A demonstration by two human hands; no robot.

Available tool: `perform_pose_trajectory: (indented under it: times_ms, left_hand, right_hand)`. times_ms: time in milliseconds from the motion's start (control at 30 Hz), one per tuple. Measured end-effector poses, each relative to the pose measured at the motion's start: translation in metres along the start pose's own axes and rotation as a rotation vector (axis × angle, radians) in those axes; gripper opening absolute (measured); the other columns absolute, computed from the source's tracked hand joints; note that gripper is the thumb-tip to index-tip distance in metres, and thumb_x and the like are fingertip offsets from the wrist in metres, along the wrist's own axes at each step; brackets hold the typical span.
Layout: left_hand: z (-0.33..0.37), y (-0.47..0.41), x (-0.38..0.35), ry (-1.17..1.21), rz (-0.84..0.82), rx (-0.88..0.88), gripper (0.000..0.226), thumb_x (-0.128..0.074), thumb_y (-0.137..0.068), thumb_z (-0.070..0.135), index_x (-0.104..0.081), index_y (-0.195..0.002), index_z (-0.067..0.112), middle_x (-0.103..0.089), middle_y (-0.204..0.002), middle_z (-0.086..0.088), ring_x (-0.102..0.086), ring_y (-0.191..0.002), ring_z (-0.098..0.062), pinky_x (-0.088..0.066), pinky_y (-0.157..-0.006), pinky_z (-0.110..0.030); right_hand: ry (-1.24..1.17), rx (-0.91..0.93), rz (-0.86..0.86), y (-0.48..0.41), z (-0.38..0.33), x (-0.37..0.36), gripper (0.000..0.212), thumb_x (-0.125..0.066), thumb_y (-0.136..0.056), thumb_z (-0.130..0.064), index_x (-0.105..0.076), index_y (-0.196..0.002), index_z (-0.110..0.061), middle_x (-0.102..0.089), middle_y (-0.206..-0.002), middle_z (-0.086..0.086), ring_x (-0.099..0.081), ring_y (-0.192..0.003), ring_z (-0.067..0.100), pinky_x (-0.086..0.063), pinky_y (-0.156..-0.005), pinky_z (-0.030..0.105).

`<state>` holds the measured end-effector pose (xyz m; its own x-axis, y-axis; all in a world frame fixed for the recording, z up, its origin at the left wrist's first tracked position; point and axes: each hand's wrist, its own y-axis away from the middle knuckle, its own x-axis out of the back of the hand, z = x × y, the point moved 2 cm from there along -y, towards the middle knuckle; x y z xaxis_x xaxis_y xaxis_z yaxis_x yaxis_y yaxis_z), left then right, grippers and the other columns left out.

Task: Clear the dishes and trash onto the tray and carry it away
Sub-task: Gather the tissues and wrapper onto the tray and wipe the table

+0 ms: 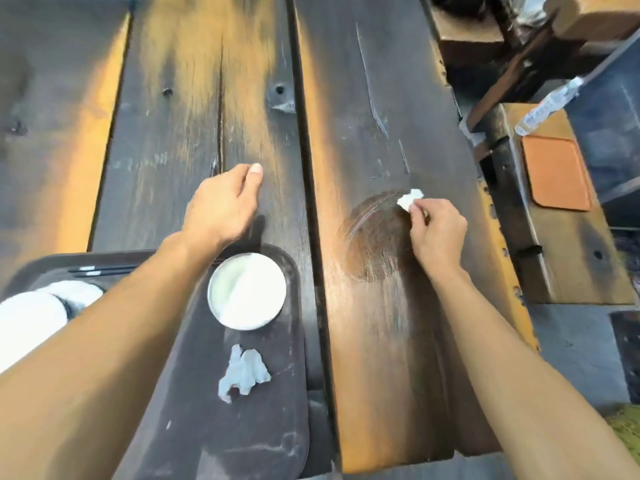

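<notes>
Right hand (pixel 437 230) pinches a tissue (pixel 410 199); left hand (pixel 224 206) loosely open — tray (pixel 242 427) (long axis running away).

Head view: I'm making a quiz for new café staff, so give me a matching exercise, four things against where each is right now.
Things:
1. white bowl
2. crumpled tissue
3. small white wad
4. orange tray

Places:
A. pinched in the right hand's fingertips, over a smeared patch of the table
B. on the wooden bench at the right, beside a plastic bottle
C. on the dark tray, nearer the person than the bowl
D. on the dark tray, next to the left forearm

Pairs: 1-D, 2-C, 3-A, 4-B
</notes>
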<state>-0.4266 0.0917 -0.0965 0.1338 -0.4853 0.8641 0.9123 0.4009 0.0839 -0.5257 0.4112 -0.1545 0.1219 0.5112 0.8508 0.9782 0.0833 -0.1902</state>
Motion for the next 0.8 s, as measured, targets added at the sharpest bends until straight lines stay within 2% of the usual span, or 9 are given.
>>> perform_pose_trajectory:
  times_ms: [67, 133, 200, 267, 334, 434, 567, 667, 801]
  left_hand:
    - [-0.022, 0.024, 0.008, -0.003, 0.000, -0.021, 0.043, -0.024, -0.104, 0.050, -0.049, -0.085, 0.020, -0.062, -0.086, -0.014, -0.056, -0.086, -0.039, -0.040, -0.074, -0.042]
    - [-0.043, 0.052, 0.010, -0.004, 0.000, -0.040, 0.043, -0.028, -0.106, 0.044, -0.059, -0.110, 0.016, -0.069, -0.107, -0.018, -0.061, -0.102, -0.041, -0.044, -0.082, -0.043]
    - [-0.066, 0.082, 0.011, 0.026, -0.014, -0.019, 0.044, -0.031, -0.106, 0.041, -0.058, -0.129, 0.016, -0.067, -0.126, -0.014, -0.060, -0.116, -0.037, -0.045, -0.093, -0.042]
    - [-0.090, 0.112, 0.009, 0.078, -0.023, 0.036, 0.044, -0.035, -0.105, 0.038, -0.054, -0.139, 0.018, -0.063, -0.137, -0.009, -0.056, -0.126, -0.032, -0.044, -0.103, -0.042]
    - [-0.108, 0.138, 0.002, 0.087, -0.058, 0.077, 0.045, -0.039, -0.103, 0.034, -0.051, -0.144, 0.019, -0.060, -0.142, -0.006, -0.054, -0.131, -0.030, -0.042, -0.108, -0.042]
    - [-0.129, 0.177, -0.015, 0.027, -0.193, 0.070, 0.048, -0.045, -0.101, 0.031, -0.045, -0.149, 0.020, -0.047, -0.154, -0.002, -0.040, -0.143, -0.023, -0.031, -0.117, -0.041]
    - [-0.140, 0.212, -0.039, -0.247, -0.286, -0.031, 0.059, -0.043, -0.102, 0.040, -0.025, -0.158, 0.032, -0.009, -0.169, 0.000, -0.005, -0.155, -0.024, -0.006, -0.122, -0.054]
    - [-0.144, 0.220, -0.047, -0.316, -0.247, -0.035, 0.058, -0.034, -0.103, 0.045, -0.017, -0.159, 0.039, -0.006, -0.169, 0.000, -0.005, -0.155, -0.024, -0.004, -0.120, -0.062]
    - [-0.152, 0.223, -0.053, -0.366, -0.206, -0.066, 0.057, -0.022, -0.103, 0.047, -0.014, -0.159, 0.039, -0.006, -0.169, -0.001, -0.006, -0.156, -0.025, -0.003, -0.119, -0.065]
  right_hand:
    - [-0.059, 0.014, 0.005, 0.027, -0.015, 0.008, 0.016, -0.065, -0.091, -0.012, -0.077, -0.099, -0.005, -0.075, -0.100, 0.011, -0.067, -0.098, 0.031, -0.047, -0.088, 0.038]
    - [-0.127, 0.047, 0.008, 0.060, -0.037, 0.012, 0.012, -0.069, -0.089, -0.012, -0.078, -0.095, -0.007, -0.076, -0.097, 0.008, -0.068, -0.093, 0.027, -0.052, -0.085, 0.038]
    - [-0.196, 0.075, 0.017, 0.098, -0.062, 0.012, 0.009, -0.071, -0.088, -0.010, -0.078, -0.093, -0.009, -0.076, -0.095, 0.005, -0.069, -0.090, 0.021, -0.054, -0.083, 0.034]
    - [-0.276, 0.076, 0.015, 0.141, -0.086, 0.012, 0.009, -0.073, -0.087, -0.009, -0.079, -0.094, -0.010, -0.076, -0.095, 0.001, -0.069, -0.090, 0.014, -0.053, -0.083, 0.022]
    - [-0.363, 0.041, 0.029, 0.181, -0.102, 0.012, 0.011, -0.074, -0.087, -0.008, -0.079, -0.097, -0.010, -0.075, -0.096, -0.001, -0.068, -0.091, 0.008, -0.049, -0.084, 0.013]
    - [-0.434, 0.005, -0.008, 0.238, -0.126, 0.011, 0.014, -0.074, -0.088, -0.012, -0.079, -0.100, -0.015, -0.074, -0.098, -0.007, -0.067, -0.094, 0.002, -0.049, -0.084, 0.013]
    - [-0.424, 0.106, -0.098, 0.279, -0.159, -0.003, 0.011, -0.075, -0.086, -0.006, -0.078, -0.096, -0.008, -0.074, -0.097, 0.000, -0.068, -0.093, 0.013, -0.052, -0.086, 0.024]
    - [-0.387, 0.137, -0.119, 0.290, -0.170, -0.014, 0.009, -0.076, -0.085, -0.004, -0.078, -0.094, -0.004, -0.074, -0.096, 0.005, -0.068, -0.089, 0.019, -0.053, -0.085, 0.027]
    - [-0.348, 0.151, -0.152, 0.295, -0.169, -0.022, 0.010, -0.076, -0.086, -0.006, -0.078, -0.096, -0.007, -0.074, -0.099, 0.004, -0.067, -0.092, 0.019, -0.051, -0.088, 0.024]
